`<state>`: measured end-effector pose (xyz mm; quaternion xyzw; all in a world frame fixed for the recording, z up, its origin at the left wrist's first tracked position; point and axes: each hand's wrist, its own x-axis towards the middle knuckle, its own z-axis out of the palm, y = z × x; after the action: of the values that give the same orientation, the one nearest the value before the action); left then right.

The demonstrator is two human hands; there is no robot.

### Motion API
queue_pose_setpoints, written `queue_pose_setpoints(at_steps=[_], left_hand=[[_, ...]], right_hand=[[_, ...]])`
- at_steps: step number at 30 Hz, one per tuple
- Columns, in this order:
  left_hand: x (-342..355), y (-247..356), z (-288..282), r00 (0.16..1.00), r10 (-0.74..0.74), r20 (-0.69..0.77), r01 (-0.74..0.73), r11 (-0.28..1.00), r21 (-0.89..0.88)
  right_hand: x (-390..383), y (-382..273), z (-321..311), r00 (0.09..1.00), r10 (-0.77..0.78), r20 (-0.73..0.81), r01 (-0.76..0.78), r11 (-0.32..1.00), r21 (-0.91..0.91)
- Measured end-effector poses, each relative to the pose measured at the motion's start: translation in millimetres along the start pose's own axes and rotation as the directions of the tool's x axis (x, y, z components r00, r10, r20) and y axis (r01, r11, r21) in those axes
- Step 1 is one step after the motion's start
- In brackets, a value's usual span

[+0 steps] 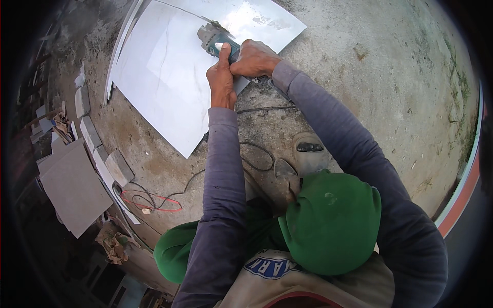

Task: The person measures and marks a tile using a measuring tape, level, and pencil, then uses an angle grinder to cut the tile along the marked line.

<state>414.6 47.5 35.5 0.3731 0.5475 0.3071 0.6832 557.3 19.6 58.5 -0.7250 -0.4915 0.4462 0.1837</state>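
A teal and grey angle grinder (218,42) lies over a large white tile (169,72), with its disc at the tile's dark cut line. My left hand (222,79) is closed round the grinder's body from the near side, thumb up along it. Beside it, my right hand (255,57) wraps the rear of the grinder, knuckles up. The hands partly hide the tool's body. The dark line runs from the disc toward the tile's far left edge.
A black cable (190,180) winds over the concrete floor (370,87) on the left, near a red cord loop (172,209). A trowel blade (284,168) lies by my knee. Grey tiles (74,185) and blocks (119,168) line the left side.
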Motion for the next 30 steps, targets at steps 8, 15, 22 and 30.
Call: queue_pose_setpoints(at_steps=[8,15,22,30], left_hand=[[-4,-3,-3,1.000,-0.002,0.010,0.002,1.000,0.001],[-34,-9,1,0.995,0.076,0.064,-0.067,0.989,-0.129],[-90,-3,12,0.995,0.099,0.006,-0.093,0.956,-0.277],[-69,-19,11,0.987,0.158,0.012,-0.152,0.968,-0.199]], right_hand=[[-6,1,6,0.999,0.021,0.034,-0.021,1.000,-0.007],[-46,-9,3,0.991,-0.049,-0.123,0.038,0.995,-0.093],[-97,-23,-8,0.999,-0.027,-0.018,0.024,0.987,-0.162],[-79,3,-3,0.990,-0.136,-0.033,0.133,0.989,-0.068]])
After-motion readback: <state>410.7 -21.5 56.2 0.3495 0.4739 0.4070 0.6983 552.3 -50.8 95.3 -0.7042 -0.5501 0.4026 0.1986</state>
